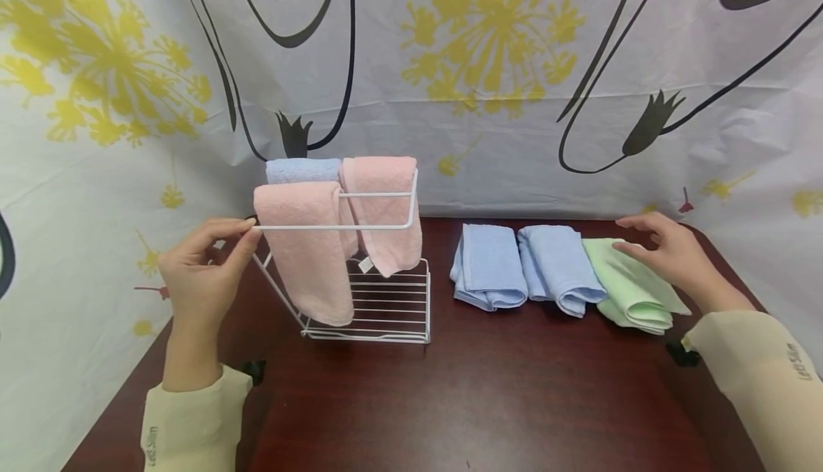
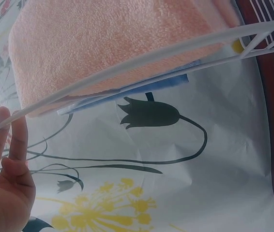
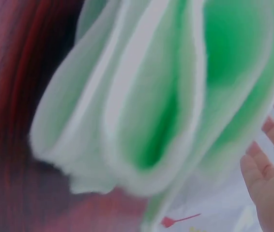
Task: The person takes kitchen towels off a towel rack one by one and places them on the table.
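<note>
My left hand (image 1: 201,283) pinches the near left corner of a white wire rack (image 1: 379,228) between thumb and fingers. Over the rack's upper bars hang a pink towel (image 1: 305,254) in front, a second pink towel (image 1: 388,215) further right and a blue towel (image 1: 302,171) behind. In the left wrist view the front pink towel (image 2: 113,48) fills the upper part. My right hand (image 1: 684,261) hovers at the far side of a folded light green towel (image 1: 633,286), fingers spread and loosely bent. The right wrist view shows the green towel's folds (image 3: 151,106) and a gap beside the fingers.
Two folded blue towels, one on the left (image 1: 491,265) and one in the middle (image 1: 559,265), lie left of the green one on the dark red-brown table (image 1: 482,400). A white sheet (image 1: 360,115) with yellow and black floral prints hangs behind the table.
</note>
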The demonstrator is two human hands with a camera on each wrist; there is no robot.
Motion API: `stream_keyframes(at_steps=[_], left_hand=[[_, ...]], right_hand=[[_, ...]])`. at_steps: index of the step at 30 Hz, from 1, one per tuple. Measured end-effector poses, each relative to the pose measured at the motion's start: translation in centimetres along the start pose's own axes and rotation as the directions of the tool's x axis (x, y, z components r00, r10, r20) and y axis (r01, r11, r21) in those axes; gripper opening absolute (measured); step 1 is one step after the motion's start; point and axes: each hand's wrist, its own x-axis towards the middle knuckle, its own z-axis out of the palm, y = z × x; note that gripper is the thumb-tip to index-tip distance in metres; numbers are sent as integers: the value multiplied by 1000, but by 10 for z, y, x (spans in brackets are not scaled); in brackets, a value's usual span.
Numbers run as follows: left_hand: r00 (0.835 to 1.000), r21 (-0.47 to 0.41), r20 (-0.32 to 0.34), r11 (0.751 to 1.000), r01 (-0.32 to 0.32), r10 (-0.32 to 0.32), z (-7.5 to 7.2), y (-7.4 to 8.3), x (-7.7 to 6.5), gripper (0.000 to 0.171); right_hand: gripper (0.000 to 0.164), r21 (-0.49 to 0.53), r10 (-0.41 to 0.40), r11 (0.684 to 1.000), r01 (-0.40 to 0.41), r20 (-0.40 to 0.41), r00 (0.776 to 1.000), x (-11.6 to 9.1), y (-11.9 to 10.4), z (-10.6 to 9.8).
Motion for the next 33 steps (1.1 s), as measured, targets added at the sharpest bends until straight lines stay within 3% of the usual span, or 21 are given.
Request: stream_keyframes(at_steps=[7,14,22,33], left_hand=[[1000,-9,4,1000,3,-3,1,-1,0,15],[1000,-16,6,1000,3,-3,1,-1,-1,15],[1000,-20,0,1000,-2,2,0,0,0,16],[1000,-25,-3,1000,-2,2,0,-1,0,15]], right_hand=[[40,48,-103,993,105,-41,994,6,-22,4],[40,47,-214,975,216,-53,975,12,-60,12],[37,53,-403,913,404,-32,915,25,-111,24],[38,130,-563,813,567,-74,824,38,-186,25]])
